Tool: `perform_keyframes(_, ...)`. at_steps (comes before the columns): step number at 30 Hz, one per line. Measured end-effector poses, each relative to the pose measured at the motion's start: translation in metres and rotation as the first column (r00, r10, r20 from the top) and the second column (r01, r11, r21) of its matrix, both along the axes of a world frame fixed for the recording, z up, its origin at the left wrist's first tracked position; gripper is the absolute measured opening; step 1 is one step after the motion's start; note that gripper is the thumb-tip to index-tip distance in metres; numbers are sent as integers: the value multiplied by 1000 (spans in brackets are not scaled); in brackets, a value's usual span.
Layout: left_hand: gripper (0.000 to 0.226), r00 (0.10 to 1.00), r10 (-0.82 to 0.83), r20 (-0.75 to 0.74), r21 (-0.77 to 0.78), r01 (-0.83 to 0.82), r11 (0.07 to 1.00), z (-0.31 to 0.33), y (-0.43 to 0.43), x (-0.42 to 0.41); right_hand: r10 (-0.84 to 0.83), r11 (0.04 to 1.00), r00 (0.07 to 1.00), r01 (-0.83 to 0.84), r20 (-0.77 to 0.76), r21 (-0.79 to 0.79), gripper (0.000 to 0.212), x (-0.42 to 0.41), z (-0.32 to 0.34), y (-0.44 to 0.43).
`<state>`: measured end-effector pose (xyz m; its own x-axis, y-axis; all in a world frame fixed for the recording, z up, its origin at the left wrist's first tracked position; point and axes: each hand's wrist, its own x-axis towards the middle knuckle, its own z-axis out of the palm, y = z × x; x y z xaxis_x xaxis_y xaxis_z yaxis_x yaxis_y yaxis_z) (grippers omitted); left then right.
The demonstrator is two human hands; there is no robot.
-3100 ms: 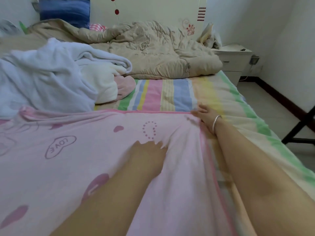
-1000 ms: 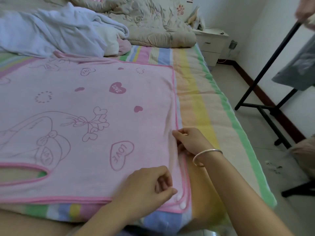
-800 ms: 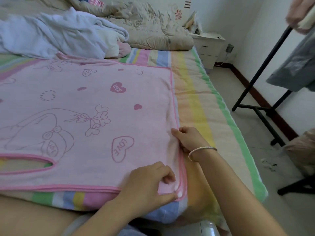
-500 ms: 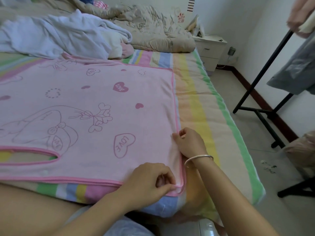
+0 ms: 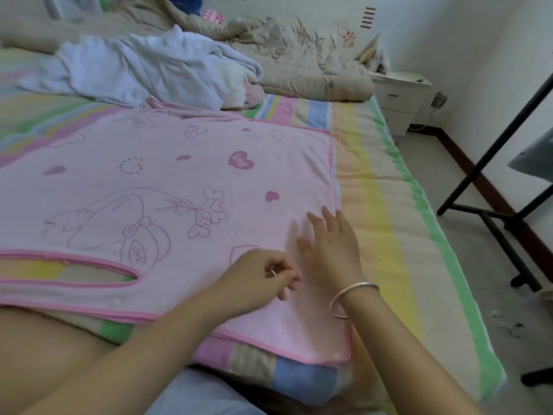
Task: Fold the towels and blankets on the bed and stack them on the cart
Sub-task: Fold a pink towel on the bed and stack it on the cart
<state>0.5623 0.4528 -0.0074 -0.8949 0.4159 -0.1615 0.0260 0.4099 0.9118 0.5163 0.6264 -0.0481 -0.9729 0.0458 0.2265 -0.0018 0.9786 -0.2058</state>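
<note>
Far left, 9 o'clock: pink blanket (image 5: 185,181) lies spread flat on the striped sheet (image 5: 377,205) and fills the left and centre of the view. It has a heart and "LOVE" print and a darker pink trim. A slot-shaped cutout sits at 8 o'clock, with the sheet showing through it. The near edge runs along the edge of the bed.

11 o'clock: a crumpled heap of pale blue and white towels (image 5: 143,67), unfolded, overlaps the blanket's far edge. At 12 to 1 o'clock behind it is a bunched beige comforter (image 5: 299,64).

Centre, about 6 o'clock: the left forearm comes in from the bottom left. The left hand (image 5: 263,274) is over the blanket's near right part, knuckles up, fingers curled toward the palm. Nothing is visible in them and no cloth is pinched.

Just to its right, the right hand (image 5: 332,244) is palm down with fingers straight and slightly spread, a wide flat pose with no grasp. It lies on or just over the blanket beside its right trim. Motion blur makes contact unclear. A silver bangle (image 5: 353,298) is on that wrist.

2 o'clock: white nightstand (image 5: 398,97). 3 o'clock: black metal frame (image 5: 493,175) on the floor, well apart from the blanket.
</note>
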Motion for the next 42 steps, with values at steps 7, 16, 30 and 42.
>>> perform_keyframes(7,20,818,573,-47,5,-574,819,5,-121,-93,159,987,957,-153,241,-45,74,-91,-12,-127)
perform_keyframes(16,23,648,748,-141,-137,-761,634,-14,-312,-213,294,956,926,-281,238,-90,76,-240,-21,-327)
perform_keyframes(30,22,692,602,-398,-317,-720,618,-25,-378,-405,240,969,971,-240,-18,-61,38,-505,18,-398)
perform_keyframes(42,16,666,416,-619,-272,-678,682,-58,-380,-487,83,994,984,-71,157,-84,25,-608,17,-416)
